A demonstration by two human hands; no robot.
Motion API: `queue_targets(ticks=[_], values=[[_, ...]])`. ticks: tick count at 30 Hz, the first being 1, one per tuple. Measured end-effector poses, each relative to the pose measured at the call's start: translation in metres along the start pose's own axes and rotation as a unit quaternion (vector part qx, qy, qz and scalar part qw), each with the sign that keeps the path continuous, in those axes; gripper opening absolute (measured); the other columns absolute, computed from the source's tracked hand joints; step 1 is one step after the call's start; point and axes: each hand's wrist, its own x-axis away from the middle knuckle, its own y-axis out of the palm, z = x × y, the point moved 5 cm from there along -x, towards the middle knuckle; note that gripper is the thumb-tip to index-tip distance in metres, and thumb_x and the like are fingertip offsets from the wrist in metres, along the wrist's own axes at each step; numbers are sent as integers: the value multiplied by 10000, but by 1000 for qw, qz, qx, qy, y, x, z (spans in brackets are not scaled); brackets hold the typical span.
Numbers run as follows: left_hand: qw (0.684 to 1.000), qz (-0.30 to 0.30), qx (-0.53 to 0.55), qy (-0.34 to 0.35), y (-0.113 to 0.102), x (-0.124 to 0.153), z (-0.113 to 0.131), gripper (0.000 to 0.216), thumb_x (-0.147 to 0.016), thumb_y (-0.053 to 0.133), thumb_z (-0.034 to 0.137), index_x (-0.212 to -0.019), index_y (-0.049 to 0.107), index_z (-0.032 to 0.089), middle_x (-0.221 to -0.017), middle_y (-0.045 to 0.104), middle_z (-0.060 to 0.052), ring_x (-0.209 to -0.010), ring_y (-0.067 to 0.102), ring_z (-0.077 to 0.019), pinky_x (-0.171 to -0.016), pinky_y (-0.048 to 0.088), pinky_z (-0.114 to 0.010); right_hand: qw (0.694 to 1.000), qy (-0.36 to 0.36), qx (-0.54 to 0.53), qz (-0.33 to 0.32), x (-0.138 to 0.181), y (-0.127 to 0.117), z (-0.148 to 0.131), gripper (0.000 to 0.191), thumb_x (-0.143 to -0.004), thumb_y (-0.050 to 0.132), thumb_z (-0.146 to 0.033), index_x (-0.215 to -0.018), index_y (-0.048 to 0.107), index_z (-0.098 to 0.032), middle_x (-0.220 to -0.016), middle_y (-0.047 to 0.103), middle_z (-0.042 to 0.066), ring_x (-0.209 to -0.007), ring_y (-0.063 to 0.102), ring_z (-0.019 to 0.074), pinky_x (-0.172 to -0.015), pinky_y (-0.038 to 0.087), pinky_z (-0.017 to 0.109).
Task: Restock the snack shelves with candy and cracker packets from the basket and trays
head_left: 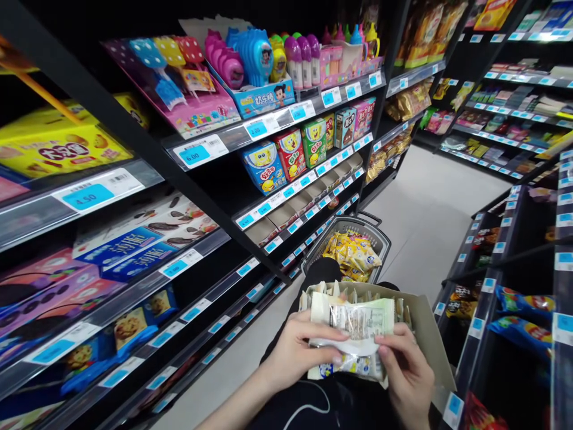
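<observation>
My left hand (295,349) and my right hand (409,373) both grip a stack of pale green and white snack packets (353,334), thumbs on top of it. The stack sits over an open cardboard box (425,325) filled with more of the same packets, resting on my lap. Beyond the box on the floor stands a grey shopping basket (378,236) holding yellow snack bags (353,254).
A black shelf unit (188,173) runs along my left with candy, biscuit boxes and blue price tags. Another shelf unit (514,286) with snack bags stands at my right. The pale floor aisle (425,215) runs ahead between them.
</observation>
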Motion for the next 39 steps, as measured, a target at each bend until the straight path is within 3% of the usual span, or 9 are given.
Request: queue_targets(ticks=[4, 8, 13, 22, 27, 30, 32, 35, 39], values=[[984, 18, -97, 148, 3, 0, 14, 177, -704, 758, 243, -875, 773, 200, -991, 708, -129, -926, 663, -235, -809, 517, -304, 999, 20, 11, 24, 1, 2, -2, 91, -867, 559, -165, -840, 620, -229, -856, 537, -10, -809, 549, 117, -706, 459, 192], [971, 74, -145, 176, 5, 1, 23, 146, -762, 704, 274, -694, 728, 148, -945, 690, -129, -806, 648, -189, -709, 509, -262, 1000, 19, 16, 20, 2, 3, -2, 100, -890, 508, -160, -850, 575, -224, -863, 510, -6, -827, 518, 131, -715, 427, 214], [966, 106, -210, 103, 7, -3, 20, 261, -796, 675, 291, -585, 608, 152, -630, 555, -13, -595, 513, -115, -537, 388, -204, 1000, -6, 29, -8, 4, 0, -4, 92, -888, 501, -158, -848, 558, -219, -814, 494, -8, -789, 499, 146, -696, 396, 243], [974, 99, -202, -6, 12, -8, 15, 292, -853, 564, 267, -596, 467, 169, -660, 494, 11, -617, 464, -113, -583, 344, -224, 998, 33, 50, -14, -5, -1, -4, 154, -906, 480, -192, -755, 507, -211, -767, 474, -13, -699, 490, 140, -626, 378, 252], [985, 97, -121, -69, 8, -11, 9, 303, -815, 614, 306, -581, 483, 164, -663, 513, 4, -644, 463, -125, -613, 352, -237, 996, 84, 12, -17, -11, -5, 0, 193, -874, 546, -250, -688, 525, -202, -704, 470, -20, -644, 479, 136, -585, 389, 236], [990, 76, 51, -104, 7, -15, 5, 243, -713, 721, 311, -690, 523, 172, -762, 578, -10, -716, 514, -146, -648, 403, -243, 988, 150, -31, -29, -13, -11, 7, 121, -820, 629, -286, -758, 568, -202, -704, 525, -12, -618, 508, 136, -549, 408, 221], [981, 59, 151, -109, 7, -17, 5, 272, -672, 757, 299, -755, 526, 182, -804, 603, -10, -730, 536, -146, -655, 423, -243, 975, 205, -83, -1, -11, -15, 11, 164, -768, 685, -319, -757, 573, -201, -693, 528, -12, -598, 505, 133, -531, 411, 215], [976, 37, 169, -131, 8, -15, 2, 203, -673, 757, 253, -669, 581, 153, -684, 592, 0, -658, 515, -115, -613, 396, -206, 938, 283, -195, 48, -4, -16, 14, 251, -689, 743, -368, -675, 557, -201, -634, 508, -13, -560, 486, 133, -491, 393, 217], [941, -2, 244, -234, 13, -6, -12, 174, -677, 734, 292, -673, 714, 120, -687, 626, -45, -608, 538, -123, -541, 387, -209, 876, 359, -311, 80, 7, -17, 20, 253, -650, 753, -392, -635, 583, -206, -590, 573, 17, -510, 550, 173, -459, 439, 270]])
